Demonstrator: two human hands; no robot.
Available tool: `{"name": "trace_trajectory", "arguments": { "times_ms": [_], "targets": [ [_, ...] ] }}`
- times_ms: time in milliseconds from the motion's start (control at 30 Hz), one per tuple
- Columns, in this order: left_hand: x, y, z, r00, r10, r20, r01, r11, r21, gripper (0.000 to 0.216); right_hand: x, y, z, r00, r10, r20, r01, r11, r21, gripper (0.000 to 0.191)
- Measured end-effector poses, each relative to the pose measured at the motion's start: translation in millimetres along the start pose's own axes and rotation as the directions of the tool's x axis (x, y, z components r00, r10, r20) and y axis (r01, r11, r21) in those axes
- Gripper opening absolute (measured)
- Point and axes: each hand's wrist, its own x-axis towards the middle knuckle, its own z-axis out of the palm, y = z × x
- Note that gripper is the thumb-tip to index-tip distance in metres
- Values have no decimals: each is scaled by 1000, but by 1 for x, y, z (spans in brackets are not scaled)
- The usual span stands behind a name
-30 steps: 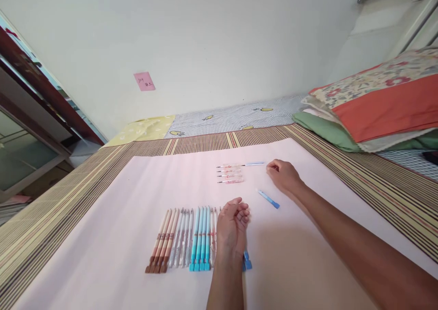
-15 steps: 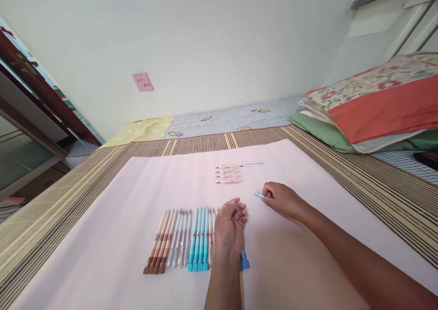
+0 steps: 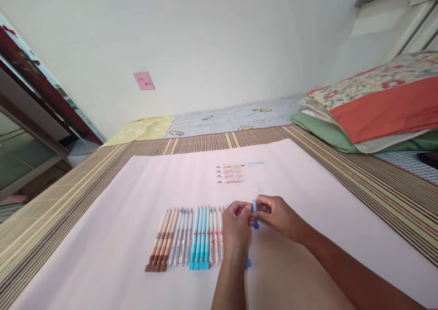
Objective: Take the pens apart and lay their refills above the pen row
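My left hand (image 3: 237,221) and my right hand (image 3: 273,212) meet over the right end of the pen row, fingers closed in pinches. Between their fingertips is a small blue pen (image 3: 254,206), held roughly upright, its darker blue end pointing down; fingers hide part of it. Left of my hands lie brown-ended pens (image 3: 160,244), clear pens (image 3: 181,239), light-blue pens (image 3: 199,241) and pink-patterned pens (image 3: 216,237), side by side. A blue pen end (image 3: 248,262) shows from behind my left wrist.
Beyond my hands, several short clear pen pieces with red print (image 3: 231,176) lie stacked in a column, with a thin refill (image 3: 253,164) by the top one. Pink paper (image 3: 102,223) covers a striped mat (image 3: 68,200). Folded bedding (image 3: 386,105) is at the right.
My right hand has moved left and nearer with the blue piece, now turned upright. My left hand has shifted slightly right and its loosely curled fingers have closed at the blue pen.
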Motion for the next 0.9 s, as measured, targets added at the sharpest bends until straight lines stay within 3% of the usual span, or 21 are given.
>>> {"name": "trace_trajectory", "arguments": {
  "times_ms": [233,367,433,500,600,700,900],
  "targets": [
    [-7,8,3,995,93,-26,-87,981,171,18,-6,-8,6,999,20,-26,-20,999,-27,22],
    [-7,12,2,980,185,-77,-160,953,256,12,7,-7,-12,999,-7,48,10,997,-71,16],
    [-6,13,2,976,204,-79,-183,958,219,11,21,-3,-26,998,-36,-48,26,981,-190,19],
    [-5,13,2,974,213,-80,-196,963,184,12,39,4,-36,986,-42,-160,-28,911,-411,15],
    [-6,14,3,972,224,-69,-208,960,185,13,61,17,-39,980,-44,-195,-98,746,-658,10],
    [-9,14,3,974,223,-49,-209,957,201,13,73,30,-32,986,-46,-161,-90,665,-742,12],
    [-11,16,3,979,197,-52,-183,961,206,11,72,39,-23,991,-32,-129,-83,606,-791,13]
  ]
}}
